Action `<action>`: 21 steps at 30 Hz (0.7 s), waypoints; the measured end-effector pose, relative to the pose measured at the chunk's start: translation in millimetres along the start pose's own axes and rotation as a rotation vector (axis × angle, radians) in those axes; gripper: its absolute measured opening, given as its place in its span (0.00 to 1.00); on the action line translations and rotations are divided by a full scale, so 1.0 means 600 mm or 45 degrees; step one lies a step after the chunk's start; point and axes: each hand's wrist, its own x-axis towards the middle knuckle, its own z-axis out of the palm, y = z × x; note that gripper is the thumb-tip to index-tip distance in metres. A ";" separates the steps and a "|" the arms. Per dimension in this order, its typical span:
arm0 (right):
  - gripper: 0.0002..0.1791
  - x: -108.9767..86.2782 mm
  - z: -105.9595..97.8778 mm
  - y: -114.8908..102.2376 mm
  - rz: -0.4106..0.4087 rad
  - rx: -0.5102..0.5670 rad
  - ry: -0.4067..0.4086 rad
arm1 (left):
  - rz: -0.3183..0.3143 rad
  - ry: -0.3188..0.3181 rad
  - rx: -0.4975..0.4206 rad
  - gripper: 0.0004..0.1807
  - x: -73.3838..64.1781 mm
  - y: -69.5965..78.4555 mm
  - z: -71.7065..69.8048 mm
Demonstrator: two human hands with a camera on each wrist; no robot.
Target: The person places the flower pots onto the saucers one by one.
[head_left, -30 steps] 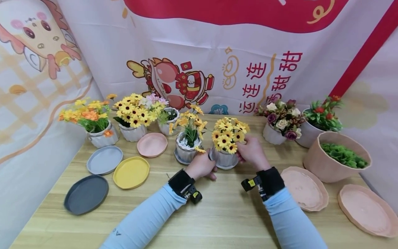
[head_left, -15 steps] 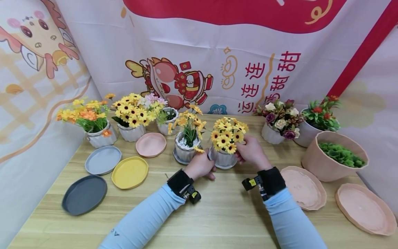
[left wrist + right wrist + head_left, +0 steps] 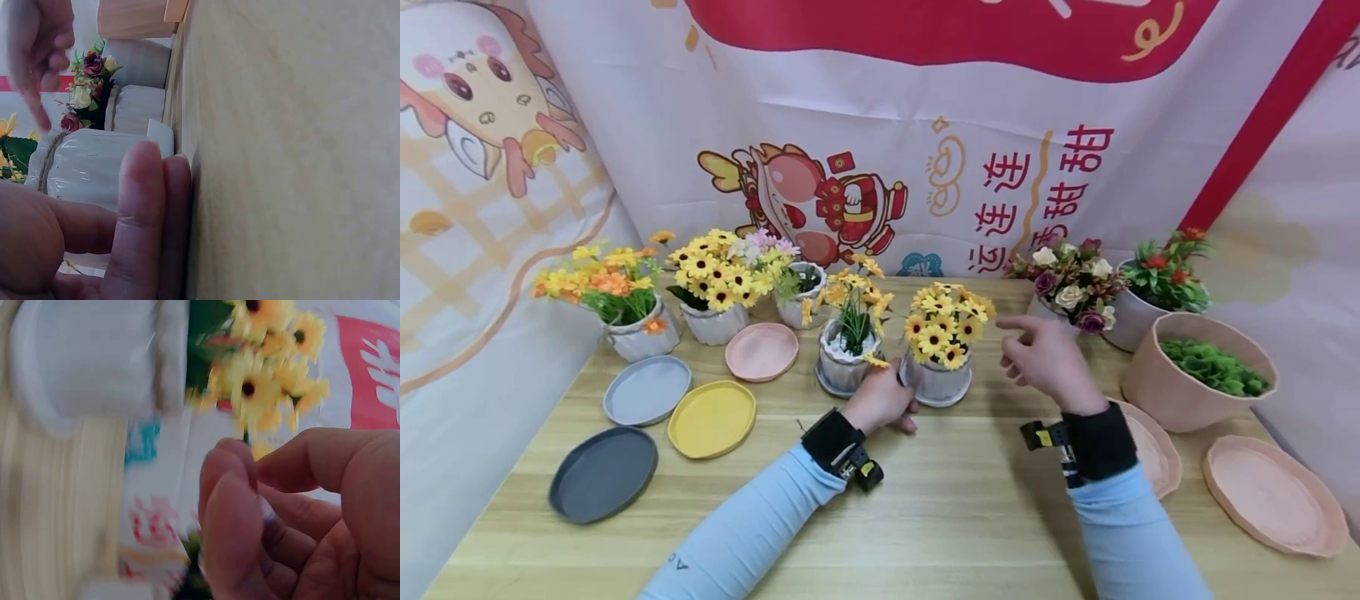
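Yellow-flowered pot (image 3: 942, 358): upright on grey saucer (image 3: 942, 403), between both hands; saucer presumably shields table (image 3: 947, 517)
Left hand (image 3: 880, 400): at pot's base, presumably steadying; whether gripping, cannot tell
Right hand (image 3: 1045, 358): clear of pot, index extended, holding nothing
Backdrop (image 3: 865, 87): red characters include "连连", "甜"

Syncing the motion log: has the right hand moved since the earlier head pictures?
Yes, rightward. Earlier, the right hand sat left of the potted roses in the head view; now it partly covers their pot.
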 end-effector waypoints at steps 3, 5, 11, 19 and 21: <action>0.23 -0.025 -0.020 0.013 -0.047 -0.252 0.055 | -0.014 0.006 -0.007 0.12 -0.001 -0.006 -0.003; 0.22 -0.041 -0.033 0.031 -0.074 -0.393 0.079 | -0.020 0.015 -0.013 0.12 -0.001 -0.008 -0.005; 0.16 -0.098 -0.077 0.123 -0.089 -0.665 0.152 | -0.064 -0.024 -0.021 0.26 -0.007 -0.006 -0.007; 0.15 -0.164 -0.118 0.215 0.194 -0.812 0.084 | -0.112 -0.058 -0.057 0.30 -0.011 -0.010 -0.008; 0.17 -0.173 -0.122 0.224 0.252 -0.817 0.045 | -0.116 -0.069 -0.072 0.29 -0.011 -0.013 -0.011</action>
